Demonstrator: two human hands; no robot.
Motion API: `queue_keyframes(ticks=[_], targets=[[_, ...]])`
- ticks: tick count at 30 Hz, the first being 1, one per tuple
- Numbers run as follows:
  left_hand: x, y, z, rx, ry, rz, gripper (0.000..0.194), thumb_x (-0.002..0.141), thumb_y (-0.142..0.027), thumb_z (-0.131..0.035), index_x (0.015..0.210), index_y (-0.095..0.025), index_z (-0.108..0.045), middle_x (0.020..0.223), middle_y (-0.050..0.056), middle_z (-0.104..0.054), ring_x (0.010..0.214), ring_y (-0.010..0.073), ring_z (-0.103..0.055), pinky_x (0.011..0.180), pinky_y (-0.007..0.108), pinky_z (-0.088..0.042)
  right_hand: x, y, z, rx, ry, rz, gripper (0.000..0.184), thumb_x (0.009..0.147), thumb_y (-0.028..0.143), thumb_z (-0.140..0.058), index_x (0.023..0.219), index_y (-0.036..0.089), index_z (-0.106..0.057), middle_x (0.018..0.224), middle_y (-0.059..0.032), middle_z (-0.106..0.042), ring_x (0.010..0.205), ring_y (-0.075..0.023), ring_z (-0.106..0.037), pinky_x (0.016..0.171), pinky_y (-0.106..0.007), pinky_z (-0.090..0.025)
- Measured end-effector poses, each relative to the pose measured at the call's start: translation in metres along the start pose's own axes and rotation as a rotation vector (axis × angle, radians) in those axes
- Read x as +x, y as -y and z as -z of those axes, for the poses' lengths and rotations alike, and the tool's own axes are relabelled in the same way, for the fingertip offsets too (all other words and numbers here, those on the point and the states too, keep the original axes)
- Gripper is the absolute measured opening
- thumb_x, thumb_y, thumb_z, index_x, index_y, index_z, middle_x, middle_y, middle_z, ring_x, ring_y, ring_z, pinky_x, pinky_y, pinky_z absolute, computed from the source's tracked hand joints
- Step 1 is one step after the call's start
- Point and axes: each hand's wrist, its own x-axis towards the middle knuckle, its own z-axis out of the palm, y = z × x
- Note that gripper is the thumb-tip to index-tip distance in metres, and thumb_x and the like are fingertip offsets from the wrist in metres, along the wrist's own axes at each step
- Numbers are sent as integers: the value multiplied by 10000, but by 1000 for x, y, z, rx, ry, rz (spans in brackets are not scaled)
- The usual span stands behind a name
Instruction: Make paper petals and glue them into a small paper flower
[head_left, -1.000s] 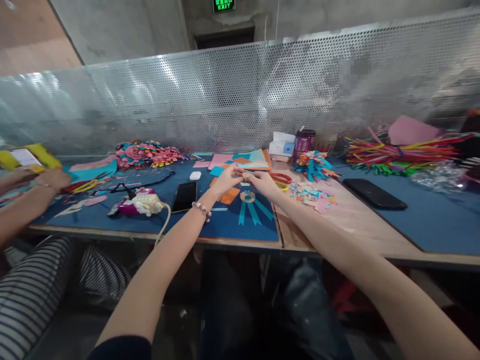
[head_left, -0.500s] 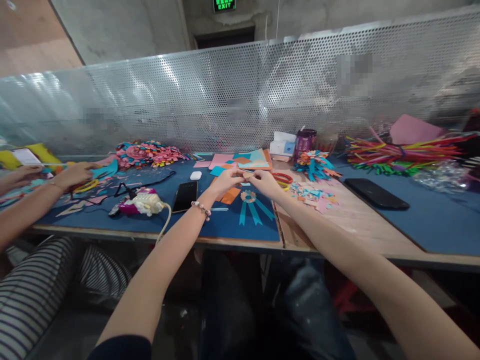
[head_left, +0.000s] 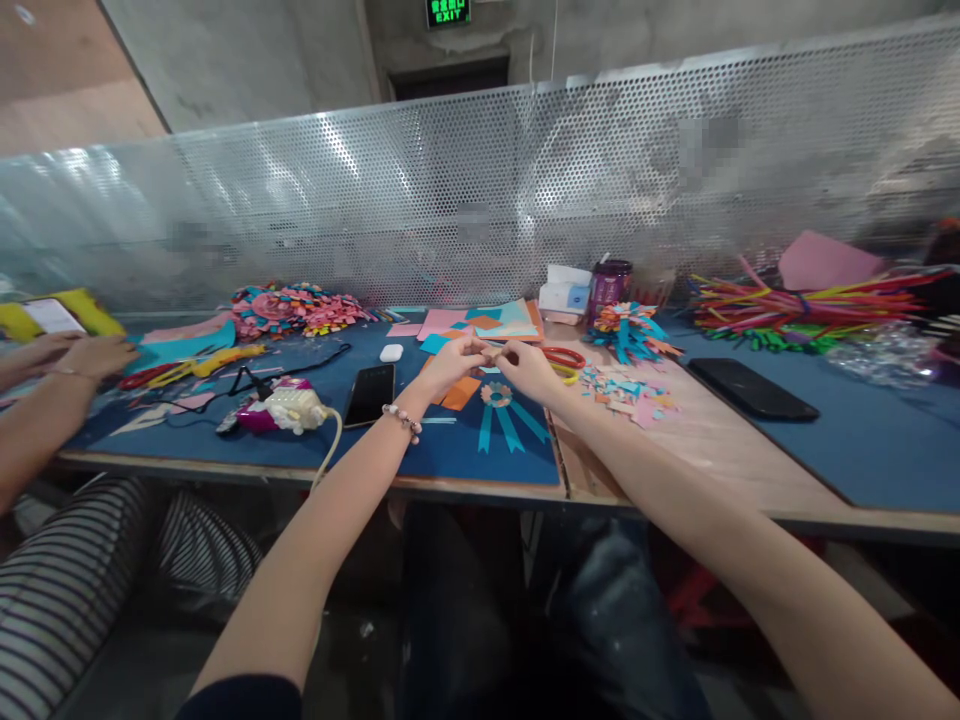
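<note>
My left hand (head_left: 454,364) and my right hand (head_left: 531,368) meet over the table, fingers pinched together on a small orange-tan piece of paper (head_left: 492,353). Fingertips cover most of that piece, so its exact shape is hidden. Just below them lies a paper rosette (head_left: 496,396) with a scalloped orange rim and blue forked tails. Orange paper squares (head_left: 460,392) are beside my left hand. Close to my right hand rest red and yellow loop handles (head_left: 564,357), partly hidden behind it.
Paper scraps (head_left: 630,392) and a bunch of finished blue-orange paper pieces (head_left: 630,332) lie to the right. A black phone (head_left: 371,394), a glue gun (head_left: 281,405) with its cord, and a white earbud case (head_left: 391,352) are left. A co-worker's hands (head_left: 90,358) work at far left.
My fingers have shifted slightly around the small paper piece. The co-worker's hands have drawn back leftward, away from the blue paper and the yellow-handled tool.
</note>
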Motion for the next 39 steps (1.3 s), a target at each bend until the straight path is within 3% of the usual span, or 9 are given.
queue_keyframes(ticks=[6, 12, 27, 32, 39], targets=[[2, 4, 0, -85, -89, 6, 384, 698, -298, -741, 1021, -166, -579, 964, 82, -660, 848, 166, -640, 725, 295, -483, 1, 3, -8, 116, -80, -13, 197, 831, 332, -480, 779, 171, -581, 760, -36, -620, 725, -162, -543, 673, -272, -406], [5, 7, -1, -142, -147, 30, 388, 685, -242, -743, 1012, -153, -556, 884, 79, -671, 837, 176, -654, 730, 302, -480, 4, 2, -17, 250, -115, -30, 249, 855, 370, -467, 827, 170, -614, 876, -69, -652, 853, -188, -564, 797, -313, -439], [5, 6, -5, -212, -110, 40, 418, 683, -239, -750, 1058, -147, -589, 941, 100, -682, 886, 185, -651, 764, 305, -474, 3, 8, -19, 466, -162, -158, 238, 797, 341, -521, 877, 144, -629, 855, -67, -678, 795, -179, -610, 763, -304, -473], [3, 3, -4, -236, -60, 30, 412, 697, -205, -715, 1089, -151, -599, 978, 113, -690, 926, 196, -652, 797, 317, -466, 5, 6, -15, 431, -178, -162, 225, 783, 330, -550, 851, 138, -648, 863, -75, -688, 810, -183, -614, 786, -305, -464], [3, -3, -2, -207, -8, 102, 309, 783, -344, -652, 1020, -146, -669, 975, 124, -700, 921, 211, -659, 804, 327, -484, 8, -2, 0, 307, -40, -84, 210, 798, 322, -537, 803, 155, -663, 825, -51, -685, 773, -174, -597, 764, -295, -444]])
